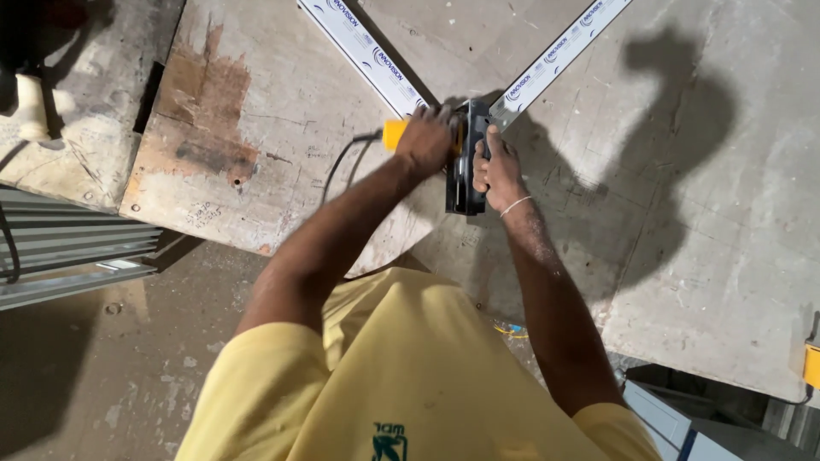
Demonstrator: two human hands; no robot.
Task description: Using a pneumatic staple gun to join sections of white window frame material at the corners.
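Note:
Two long white metal strips meet in a V on a worn wooden board: the left strip (363,47) and the right strip (559,47). At their corner sits a black power tool (465,175) with a yellow handle (395,134). My left hand (427,141) is closed round the yellow handle. My right hand (495,166) grips the black body of the tool beside the right strip. A black cord (346,158) runs from the handle over the board.
The board (256,111) has a stained brown patch at the left. Grey metal profiles (68,248) lie stacked at the left below it. A yellow object (811,365) sits at the right edge. Dusty concrete floor (102,367) lies below.

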